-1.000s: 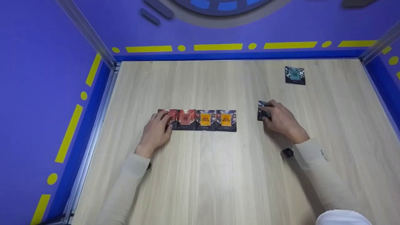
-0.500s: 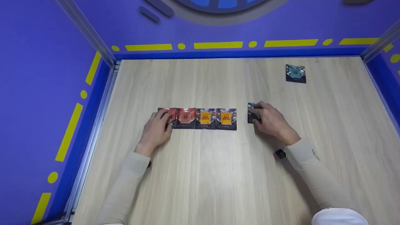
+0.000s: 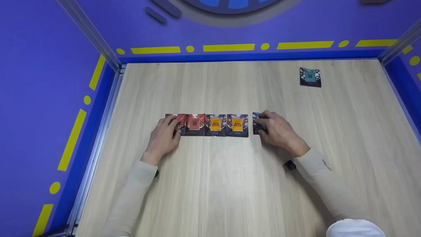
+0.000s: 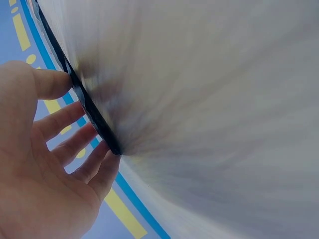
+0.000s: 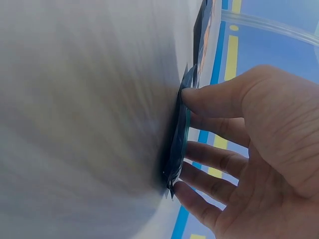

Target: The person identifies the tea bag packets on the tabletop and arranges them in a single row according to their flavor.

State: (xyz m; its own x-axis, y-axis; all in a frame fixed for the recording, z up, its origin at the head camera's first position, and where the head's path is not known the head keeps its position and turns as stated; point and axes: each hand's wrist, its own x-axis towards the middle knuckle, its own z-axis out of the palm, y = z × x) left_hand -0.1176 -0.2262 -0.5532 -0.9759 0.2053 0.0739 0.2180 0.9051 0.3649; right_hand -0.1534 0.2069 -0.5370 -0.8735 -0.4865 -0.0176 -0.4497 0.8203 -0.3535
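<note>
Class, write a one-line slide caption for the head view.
Right hand slides a packet toward four rowed packets; left hand steadies them.

Overhead head view; close, table-level wrist views

Both forearms reaching forward in pale long sleeves, elbows near the lower edge of the head view, wrists angled inward; left hand [image 3: 163,137] palm down, fingers [image 4: 75,144] straight and slightly spread, tips pressed flat, thumb [image 4: 47,83] extended apart from them; right hand [image 3: 278,131] palm down, fingers [image 5: 214,157] nearly straight and fanned, thumb [image 5: 222,97] stretched forward, tips touching down; dark band on the right wrist.
</note>
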